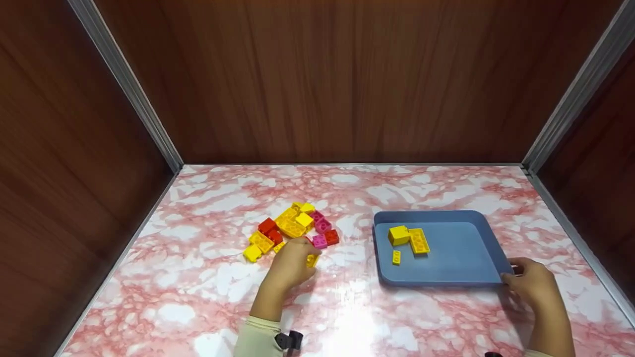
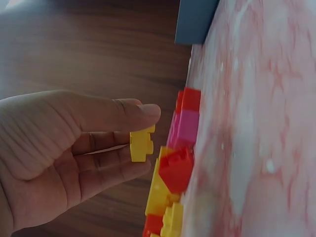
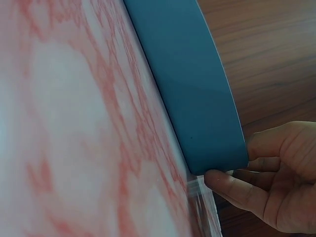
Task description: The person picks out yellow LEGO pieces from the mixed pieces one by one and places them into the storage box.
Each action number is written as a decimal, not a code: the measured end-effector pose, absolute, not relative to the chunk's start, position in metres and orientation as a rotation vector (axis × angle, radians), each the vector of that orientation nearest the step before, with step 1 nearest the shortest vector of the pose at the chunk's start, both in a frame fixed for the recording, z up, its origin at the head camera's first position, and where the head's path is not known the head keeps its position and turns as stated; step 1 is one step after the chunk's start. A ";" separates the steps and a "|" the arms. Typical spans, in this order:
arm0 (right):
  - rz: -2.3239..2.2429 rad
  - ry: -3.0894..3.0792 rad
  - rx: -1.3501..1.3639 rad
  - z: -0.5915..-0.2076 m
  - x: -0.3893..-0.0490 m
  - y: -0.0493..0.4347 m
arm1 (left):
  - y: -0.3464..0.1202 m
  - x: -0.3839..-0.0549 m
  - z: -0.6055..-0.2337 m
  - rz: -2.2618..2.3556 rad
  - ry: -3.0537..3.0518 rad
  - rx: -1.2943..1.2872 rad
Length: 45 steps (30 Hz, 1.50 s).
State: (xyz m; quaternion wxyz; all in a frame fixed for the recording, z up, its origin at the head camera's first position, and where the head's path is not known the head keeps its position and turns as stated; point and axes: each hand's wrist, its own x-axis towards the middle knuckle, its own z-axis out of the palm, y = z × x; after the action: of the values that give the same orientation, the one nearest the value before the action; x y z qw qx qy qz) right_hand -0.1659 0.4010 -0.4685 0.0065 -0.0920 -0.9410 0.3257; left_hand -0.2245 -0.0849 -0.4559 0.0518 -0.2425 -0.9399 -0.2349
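Observation:
Between thumb and fingers my left hand (image 1: 292,263) pinches a small yellow toy brick (image 2: 141,144), just in front of the brick pile. That pile holds several yellow bricks (image 1: 290,223), red bricks (image 1: 268,226) and pink bricks (image 1: 320,241). To the right lies a blue-grey tray (image 1: 464,258). Inside it, toward the left, are a yellow block (image 1: 398,235), a flat yellow brick (image 1: 419,241) and a small yellow brick (image 1: 396,257). My right hand (image 1: 533,280) grips the tray's near right corner, thumb and fingers about its wall (image 3: 197,98).
The table (image 1: 198,297) has a pink and white marbled top. Brown wood-grain panels (image 1: 347,84) enclose it at the back and both sides, with metal strips (image 1: 134,84) along their corners. A dark wrist strap piece (image 1: 290,340) sits at the left sleeve.

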 end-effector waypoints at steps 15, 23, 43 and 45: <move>1.046 -2.934 -0.310 -0.468 -0.165 0.400 | -0.049 -0.208 -0.451 -0.650 -2.749 -1.005; 1.039 -2.925 -0.298 -0.468 -0.164 0.400 | -0.031 -0.200 -0.451 -0.628 -2.707 -1.114; 1.052 -2.933 -0.308 -0.468 -0.165 0.401 | 0.012 -0.210 -0.433 -0.454 -2.773 -1.337; 1.058 -2.932 -0.311 -0.468 -0.166 0.401 | 0.015 -0.212 -0.430 -0.435 -2.764 -1.362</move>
State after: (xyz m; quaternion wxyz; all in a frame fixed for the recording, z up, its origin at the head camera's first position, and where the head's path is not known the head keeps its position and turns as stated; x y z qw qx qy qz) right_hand -0.1656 0.4009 -0.4685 0.0045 -0.0994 -0.9360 0.3376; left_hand -0.2121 0.0149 -0.4300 0.0147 -0.4376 -0.8881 -0.1399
